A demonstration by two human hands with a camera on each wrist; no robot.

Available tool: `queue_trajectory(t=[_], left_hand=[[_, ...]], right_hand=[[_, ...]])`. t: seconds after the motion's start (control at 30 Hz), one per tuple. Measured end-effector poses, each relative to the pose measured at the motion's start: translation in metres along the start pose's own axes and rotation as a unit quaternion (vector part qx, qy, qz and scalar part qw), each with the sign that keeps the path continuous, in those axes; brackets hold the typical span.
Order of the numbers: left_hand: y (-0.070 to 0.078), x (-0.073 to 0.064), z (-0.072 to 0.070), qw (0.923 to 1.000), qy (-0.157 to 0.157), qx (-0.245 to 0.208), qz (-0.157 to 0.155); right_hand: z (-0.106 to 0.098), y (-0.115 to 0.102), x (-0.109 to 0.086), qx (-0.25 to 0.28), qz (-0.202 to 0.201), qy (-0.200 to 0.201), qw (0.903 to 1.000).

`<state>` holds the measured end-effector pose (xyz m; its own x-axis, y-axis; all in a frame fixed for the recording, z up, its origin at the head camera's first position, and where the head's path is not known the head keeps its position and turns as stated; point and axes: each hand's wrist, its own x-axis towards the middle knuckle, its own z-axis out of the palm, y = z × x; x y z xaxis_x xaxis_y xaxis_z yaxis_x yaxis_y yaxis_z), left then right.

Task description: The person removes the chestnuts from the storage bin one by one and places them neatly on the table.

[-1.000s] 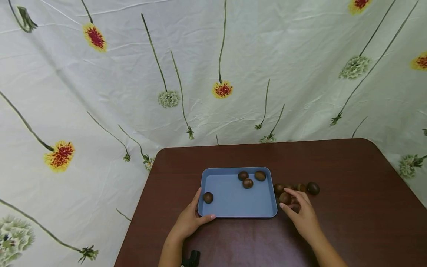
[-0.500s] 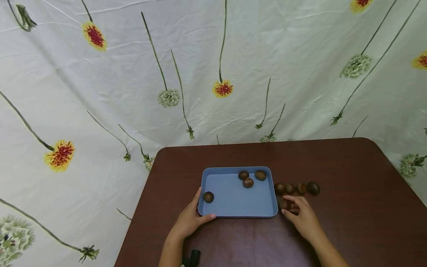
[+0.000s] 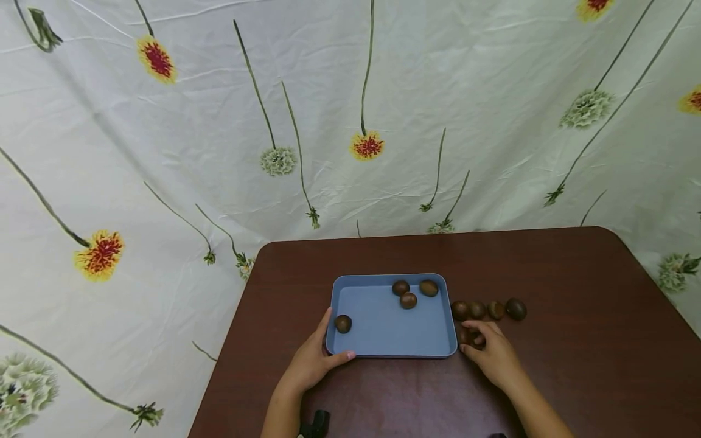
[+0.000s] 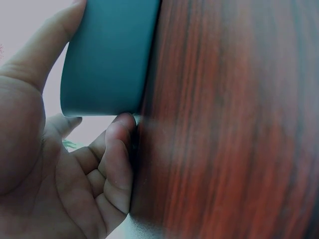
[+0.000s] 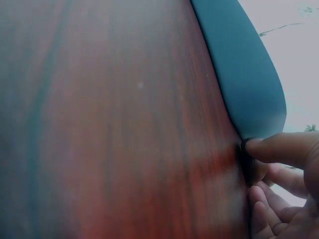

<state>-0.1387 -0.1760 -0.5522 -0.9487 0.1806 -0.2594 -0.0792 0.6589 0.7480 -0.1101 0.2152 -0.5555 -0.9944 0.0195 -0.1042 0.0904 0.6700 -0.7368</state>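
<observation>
My left hand [image 3: 309,360] grips the near left corner of a shallow blue tray [image 3: 378,331], the thumb on its front rim and a finger along its left side. The left wrist view shows the other fingers curled beneath the tray's corner [image 4: 109,64]. Just off the tray's right edge, my right hand [image 3: 495,356] pinches a brown chestnut [image 3: 467,336] between thumb and fingers, low at the table. Its fingers partly cover that chestnut. Inside the tray, one chestnut [image 3: 343,323] lies at the left and three, including a front one [image 3: 408,300], sit toward the back right.
Several more chestnuts [image 3: 477,310] form a row on the dark brown table [image 3: 580,340], right of the tray and behind my right hand. A white flowered cloth [image 3: 323,109] hangs beyond the table's back edge. A black object [image 3: 319,423] shows near my left wrist.
My right hand has come down and nearer with its chestnut, uncovering the row behind it. The left hand and tray have stayed put.
</observation>
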Motion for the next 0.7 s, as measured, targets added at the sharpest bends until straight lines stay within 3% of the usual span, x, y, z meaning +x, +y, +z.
queue_trajectory(t=[0.7], left_hand=[[-0.0002,0.0002,0.0008,1.0,0.004,0.009,-0.002]], right_hand=[[0.0021,0.0006,0.0012,0.008,-0.005,0.007,0.9999]])
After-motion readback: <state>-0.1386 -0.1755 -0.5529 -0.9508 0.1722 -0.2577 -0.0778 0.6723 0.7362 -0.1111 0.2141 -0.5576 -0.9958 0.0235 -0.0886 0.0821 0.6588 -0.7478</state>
